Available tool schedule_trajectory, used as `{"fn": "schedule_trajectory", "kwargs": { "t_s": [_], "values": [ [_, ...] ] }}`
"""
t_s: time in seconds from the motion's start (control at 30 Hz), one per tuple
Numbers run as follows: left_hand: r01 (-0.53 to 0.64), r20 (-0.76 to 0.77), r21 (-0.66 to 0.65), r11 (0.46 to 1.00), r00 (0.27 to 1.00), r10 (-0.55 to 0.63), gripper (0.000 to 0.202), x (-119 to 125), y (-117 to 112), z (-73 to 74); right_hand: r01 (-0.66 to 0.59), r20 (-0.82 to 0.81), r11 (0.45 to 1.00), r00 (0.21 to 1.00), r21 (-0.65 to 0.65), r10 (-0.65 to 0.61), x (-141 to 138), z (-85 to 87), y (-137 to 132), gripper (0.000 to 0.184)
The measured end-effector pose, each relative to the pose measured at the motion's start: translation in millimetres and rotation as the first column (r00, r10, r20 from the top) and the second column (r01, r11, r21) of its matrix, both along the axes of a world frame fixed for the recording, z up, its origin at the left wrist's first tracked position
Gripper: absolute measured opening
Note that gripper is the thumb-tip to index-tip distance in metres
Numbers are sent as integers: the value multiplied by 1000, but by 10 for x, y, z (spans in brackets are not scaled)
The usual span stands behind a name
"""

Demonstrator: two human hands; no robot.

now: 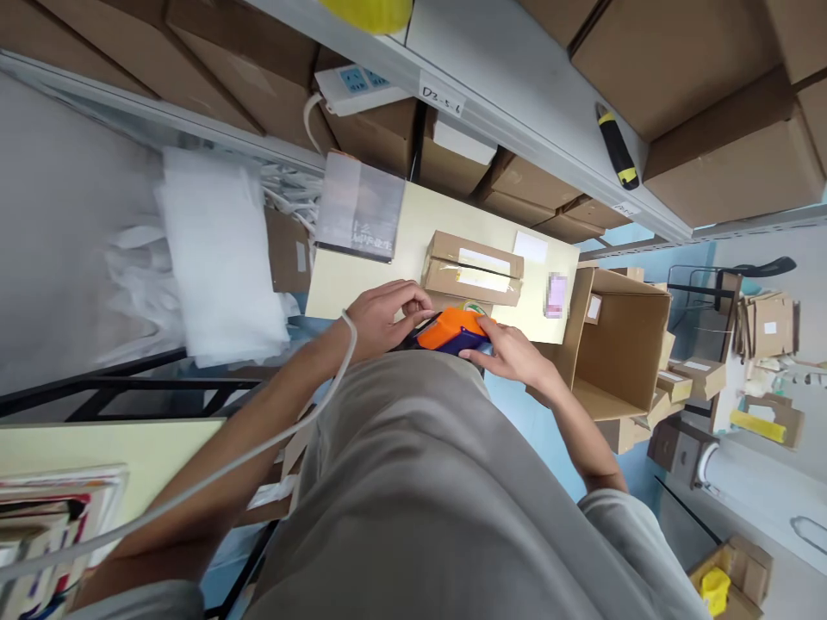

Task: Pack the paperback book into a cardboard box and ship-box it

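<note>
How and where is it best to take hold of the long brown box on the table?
The long box is probably best gripped by its short ends, left hand from the left, right hand from the right: it lies flat on the table, its length running left to right.

"D3-5-6" handwritten on shelf label [442,93], partly blurred characters on grey cover [360,202]
</note>
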State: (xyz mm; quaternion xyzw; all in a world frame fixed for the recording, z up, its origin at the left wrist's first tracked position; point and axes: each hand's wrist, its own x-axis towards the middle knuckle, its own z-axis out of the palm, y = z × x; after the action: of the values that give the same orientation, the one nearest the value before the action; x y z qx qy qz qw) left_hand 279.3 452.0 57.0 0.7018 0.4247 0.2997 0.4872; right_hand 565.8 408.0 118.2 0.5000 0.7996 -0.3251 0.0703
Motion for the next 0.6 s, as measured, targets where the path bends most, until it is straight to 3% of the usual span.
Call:
{"fn": "schedule_trajectory", "kwargs": {
  "t_s": [0.1,0.17,0.27,0.37,0.5,0.6],
  "values": [
    [-47,36,-208,977,998,56,42,62,78,-218,0,43,975,999,-224,10,187,65,251,43],
    [-148,52,-314,938,984,173,41,51,186,-375,33,82,942,997,-334,-6,383,112,457,45],
    [-298,42,-414,860,938,345,35,-18,399,-601,93,86,876,994,-473,-59,683,189,850,49],
    [-346,53,-465,815,908,416,27,-48,590,-776,111,21,807,992,-580,-122,843,206,1307,59],
    [-367,60,-500,784,889,454,24,0,711,-927,116,-2,695,986,-709,-167,843,32,1801,61],
    [-374,56,-534,758,879,473,23,34,708,-1034,71,-47,652,986,-755,-161,815,-173,1986,59]
  ]
}}
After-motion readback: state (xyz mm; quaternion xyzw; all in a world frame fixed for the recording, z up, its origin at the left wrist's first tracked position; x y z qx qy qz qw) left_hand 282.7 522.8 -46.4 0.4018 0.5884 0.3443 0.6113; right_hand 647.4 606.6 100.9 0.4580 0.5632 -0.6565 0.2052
